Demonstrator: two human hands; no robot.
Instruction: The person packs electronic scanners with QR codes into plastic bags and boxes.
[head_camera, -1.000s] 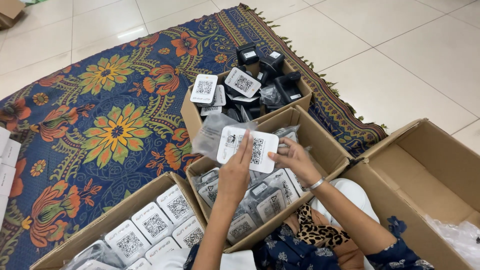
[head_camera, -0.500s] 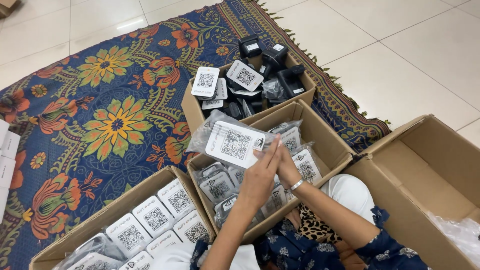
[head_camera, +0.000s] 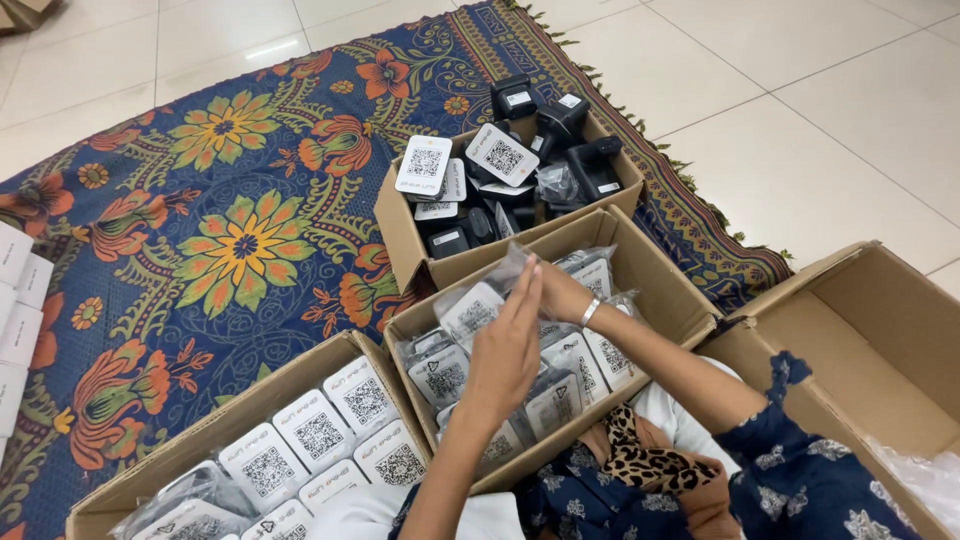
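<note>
Both hands, left hand (head_camera: 505, 345) and right hand (head_camera: 560, 293), are clamped on a bagged white pack (head_camera: 472, 310) held just above the middle box (head_camera: 690, 318). Best keep the grip flat on the slippery bag and set the pack upright beside the packs beneath it.

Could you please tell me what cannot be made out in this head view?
- Right hand: mostly hidden behind the left hand.
- Bagged white device: partly covered by both hands.
- Large box: cut off by the right edge.
- Device labels: too small.
</note>
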